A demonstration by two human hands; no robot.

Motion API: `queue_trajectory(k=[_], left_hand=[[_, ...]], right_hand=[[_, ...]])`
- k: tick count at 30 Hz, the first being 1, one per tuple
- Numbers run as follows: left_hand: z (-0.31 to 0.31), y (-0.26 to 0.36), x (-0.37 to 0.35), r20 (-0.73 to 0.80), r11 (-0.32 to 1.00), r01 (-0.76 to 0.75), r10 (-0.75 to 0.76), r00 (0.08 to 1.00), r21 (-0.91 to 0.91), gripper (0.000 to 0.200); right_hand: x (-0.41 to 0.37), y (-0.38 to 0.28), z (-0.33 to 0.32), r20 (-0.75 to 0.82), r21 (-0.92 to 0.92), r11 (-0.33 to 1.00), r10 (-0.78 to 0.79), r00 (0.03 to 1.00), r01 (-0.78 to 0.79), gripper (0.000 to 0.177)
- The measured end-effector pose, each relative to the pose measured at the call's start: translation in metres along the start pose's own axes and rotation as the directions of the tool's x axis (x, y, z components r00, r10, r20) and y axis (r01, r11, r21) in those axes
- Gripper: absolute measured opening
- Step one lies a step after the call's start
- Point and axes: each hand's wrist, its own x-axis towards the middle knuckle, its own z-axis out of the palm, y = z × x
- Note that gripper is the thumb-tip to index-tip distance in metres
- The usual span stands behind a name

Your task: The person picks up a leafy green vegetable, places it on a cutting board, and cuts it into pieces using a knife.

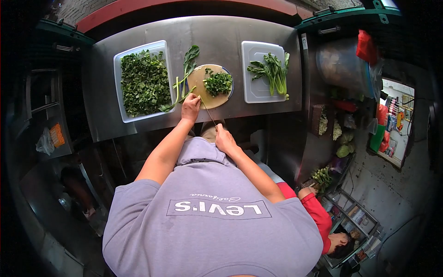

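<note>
My left hand (190, 108) is closed around the stalks of a leafy green vegetable (177, 90), at the left edge of the round cutting board (200, 76). In my right hand (224, 140), near my waist, is a knife (209, 113). Its thin blade points up toward the fingers of the left hand and the near side of the board. A heap of chopped greens (218, 84) lies on the right half of the board. Another leafy stalk (190, 60) rests beside the board's far left edge, partly on the metal table (207, 34).
Left of the board stands a white tray (116, 87) full of chopped greens. On the right, a bunch of whole greens (275, 76) lies on a white plastic lid or tray (251, 92). A person in a red sleeve (319, 213) is at lower right, near vegetables.
</note>
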Motion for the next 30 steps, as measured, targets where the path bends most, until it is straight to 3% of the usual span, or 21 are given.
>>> queue_trajectory(k=[15, 17, 21, 23, 30], left_hand=[[0.001, 0.001, -0.001, 0.010, 0.999, 0.033, -0.033, 0.999, 0.004, 0.009], [0.000, 0.003, 0.000, 0.008, 0.999, 0.040, -0.040, 0.999, 0.004, 0.009], [0.003, 0.004, 0.000, 0.003, 0.995, 0.096, -0.096, 0.995, -0.009, 0.009], [0.003, 0.006, -0.001, -0.002, 0.995, 0.097, -0.097, 0.995, -0.006, 0.009], [0.007, 0.004, -0.001, -0.018, 0.991, 0.132, -0.132, 0.991, -0.014, 0.010]], right_hand=[[0.003, -0.001, 0.004, -0.008, -0.060, 0.998, -0.018, 1.000, 0.017, 0.015], [0.004, -0.004, -0.002, 0.070, -0.060, 0.998, 0.029, 0.997, -0.025, 0.036], [0.003, -0.012, -0.013, 0.084, -0.069, 0.996, 0.057, 0.995, -0.051, 0.033], [0.002, -0.010, -0.013, 0.038, -0.073, 0.997, 0.016, 0.999, -0.013, 0.015], [0.003, -0.014, -0.025, 0.074, -0.091, 0.995, 0.044, 0.996, -0.037, 0.023]])
